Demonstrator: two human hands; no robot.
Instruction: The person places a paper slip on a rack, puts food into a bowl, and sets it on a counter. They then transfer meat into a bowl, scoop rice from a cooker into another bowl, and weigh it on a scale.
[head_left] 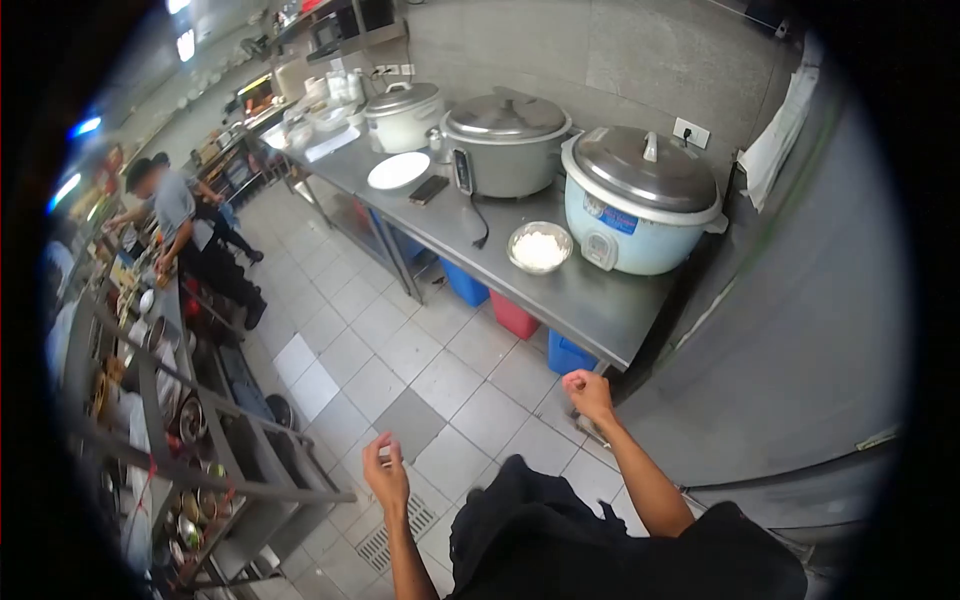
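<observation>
My left hand (386,472) hangs in the air over the tiled floor, its fingers loosely bent and apart, with nothing seen in it. Just off the near corner of the steel table (480,240) is my right hand (588,394), fingers curled in and nothing visible inside. On the table, a bowl of white rice (540,248) stands beside a pale blue rice cooker (640,205) with its metal lid on. Farther along are a grey rice cooker (505,145), a white plate (398,171), a dark phone (429,190) and a white lidded cooker (403,115).
Blue (465,282) and red bins (515,315) stand under the table. To the left runs a metal rack (240,480) with bowls and pans. Two people work at the left counter, one in a grey shirt (175,195). A grey panel (800,330) borders the right side.
</observation>
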